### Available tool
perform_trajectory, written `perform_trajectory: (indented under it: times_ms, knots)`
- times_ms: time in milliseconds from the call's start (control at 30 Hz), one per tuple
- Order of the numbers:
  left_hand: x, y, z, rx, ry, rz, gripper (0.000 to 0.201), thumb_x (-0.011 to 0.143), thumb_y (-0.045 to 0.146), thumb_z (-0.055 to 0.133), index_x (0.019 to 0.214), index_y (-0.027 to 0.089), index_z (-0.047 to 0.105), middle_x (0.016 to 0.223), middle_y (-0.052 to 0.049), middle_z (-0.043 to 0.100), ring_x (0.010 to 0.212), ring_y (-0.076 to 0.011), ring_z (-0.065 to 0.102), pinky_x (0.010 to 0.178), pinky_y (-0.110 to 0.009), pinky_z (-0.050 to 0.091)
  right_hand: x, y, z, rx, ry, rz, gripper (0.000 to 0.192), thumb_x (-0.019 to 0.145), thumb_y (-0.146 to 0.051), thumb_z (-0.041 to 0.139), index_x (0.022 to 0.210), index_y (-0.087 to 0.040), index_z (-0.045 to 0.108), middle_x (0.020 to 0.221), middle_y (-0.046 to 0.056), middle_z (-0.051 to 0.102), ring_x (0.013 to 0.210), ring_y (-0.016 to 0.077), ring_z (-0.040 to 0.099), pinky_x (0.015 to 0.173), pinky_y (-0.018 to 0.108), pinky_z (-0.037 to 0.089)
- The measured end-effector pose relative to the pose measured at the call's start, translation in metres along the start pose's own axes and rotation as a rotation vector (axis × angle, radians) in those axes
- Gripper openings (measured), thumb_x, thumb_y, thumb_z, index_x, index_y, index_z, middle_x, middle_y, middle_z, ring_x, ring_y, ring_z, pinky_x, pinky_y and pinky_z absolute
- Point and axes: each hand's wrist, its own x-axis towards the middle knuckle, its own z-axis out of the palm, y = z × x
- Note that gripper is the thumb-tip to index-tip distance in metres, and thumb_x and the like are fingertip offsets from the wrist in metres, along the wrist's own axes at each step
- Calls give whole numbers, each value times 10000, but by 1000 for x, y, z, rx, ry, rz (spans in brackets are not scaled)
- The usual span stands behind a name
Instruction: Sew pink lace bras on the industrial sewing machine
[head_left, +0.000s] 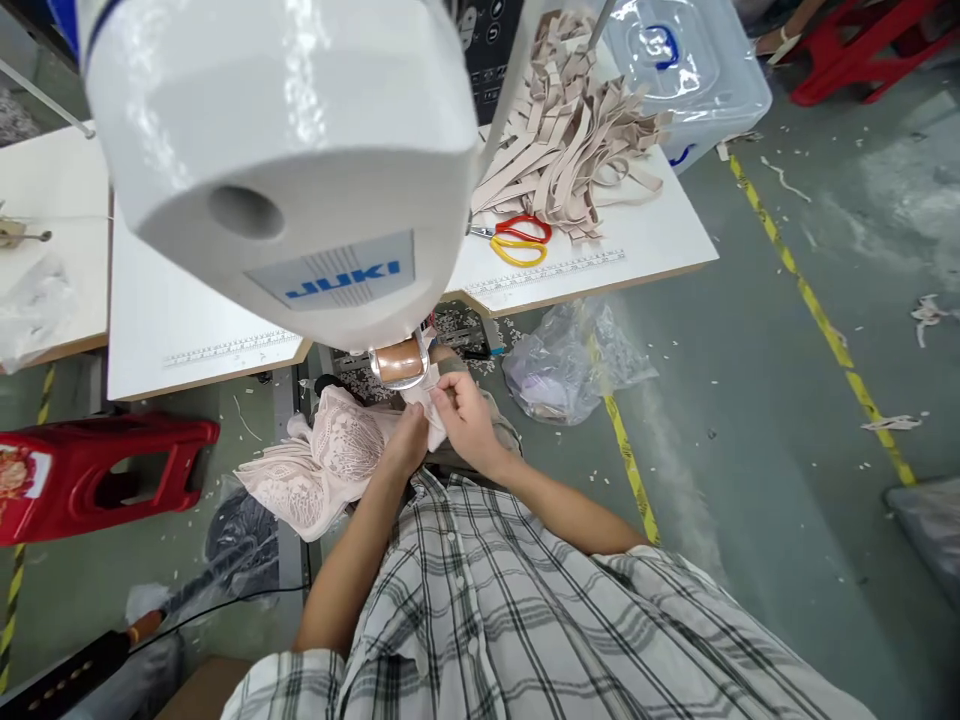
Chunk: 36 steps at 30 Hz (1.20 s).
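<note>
A pale pink lace bra (pixel 346 440) hangs below the white sewing machine head (pixel 300 180), its cups to the left of my hands. My left hand (pixel 407 437) is closed on the bra's narrow fabric end, close under the machine's clear guard (pixel 401 362). From the right, my right hand (pixel 466 412) pinches the same pale fabric end (pixel 433 420) between thumb and fingers. The needle area is hidden behind the machine head and guard.
A heap of beige strips (pixel 570 150) and red-and-yellow scissors (pixel 523 241) lie on the white table (pixel 652 235). Behind stands a clear plastic box (pixel 697 90). A plastic bag (pixel 562 370) is on the floor; a red stool (pixel 112 475) stands left.
</note>
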Motion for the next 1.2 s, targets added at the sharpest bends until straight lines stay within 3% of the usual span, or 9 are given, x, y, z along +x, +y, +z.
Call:
perform_trajectory:
  times_ms: [133, 233, 333, 433, 567, 667, 833, 967, 1200]
  knots:
    - [-9, 4, 17, -8, 149, 74, 489, 758, 551, 800, 1100, 210, 728, 1181, -76, 753, 1152, -229, 689, 1047, -350, 514, -10, 11, 9, 17, 95, -70, 162, 989, -390, 519, 969, -230, 530, 957, 42, 618, 878, 185, 622, 811, 339, 528]
    - [-23, 19, 18, 275, 235, 190, 357, 844, 499, 736, 1031, 195, 740, 1069, -63, 776, 1043, -207, 711, 945, -306, 535, -11, 11, -5, -32, 66, -161, 137, 987, -358, 545, 940, -231, 567, 928, 42, 627, 884, 189, 631, 823, 348, 529]
    - [-33, 44, 12, 715, 76, 179, 326, 915, 480, 640, 813, 179, 712, 779, -34, 739, 755, -168, 673, 739, -265, 510, -3, -2, -35, -230, 0, -357, 179, 939, -379, 635, 1038, -232, 616, 1111, 96, 648, 1106, 250, 612, 969, 418, 490]
    - [-39, 66, 9, 987, -199, 109, 398, 962, 458, 548, 669, 191, 577, 602, 18, 583, 598, -127, 523, 619, -251, 416, 10, -21, -63, -401, -371, -420, 288, 947, -435, 623, 1153, -235, 604, 1150, 95, 679, 1071, 254, 639, 899, 384, 488]
    - [-42, 81, 13, 1060, -312, 51, 403, 956, 483, 527, 677, 194, 533, 605, 33, 525, 595, -122, 466, 586, -246, 371, 23, -39, -77, -506, -768, -321, 222, 991, -434, 544, 1015, -218, 590, 732, -20, 617, 619, 147, 554, 584, 269, 343]
    - [-44, 86, 14, 1003, -262, 47, 325, 913, 475, 602, 783, 181, 648, 699, 6, 628, 666, -146, 549, 626, -253, 432, 23, -39, -78, -471, -646, -272, 133, 923, -345, 608, 927, -219, 566, 678, -45, 556, 572, 121, 493, 565, 255, 305]
    - [-49, 89, 11, 711, -2, -4, 332, 901, 468, 674, 878, 143, 743, 820, -66, 744, 752, -173, 673, 714, -280, 542, 9, -32, -79, -412, -120, -161, 55, 939, -278, 569, 924, -225, 576, 662, -40, 533, 559, 125, 464, 585, 267, 366]
    - [-48, 79, 11, 402, 75, -7, 352, 828, 467, 776, 946, 136, 755, 884, -94, 784, 792, -201, 732, 744, -316, 596, -5, -38, -66, -459, -204, -338, 169, 1018, -262, 498, 998, -233, 663, 874, 34, 707, 783, 168, 643, 711, 296, 468]
    - [-46, 65, 19, 393, 161, 145, 272, 798, 402, 816, 932, 169, 773, 925, -45, 784, 864, -181, 718, 818, -292, 576, -7, -44, -40, -407, -175, -451, 187, 1022, -261, 526, 1077, -247, 705, 1078, 57, 758, 1027, 197, 695, 901, 335, 541]
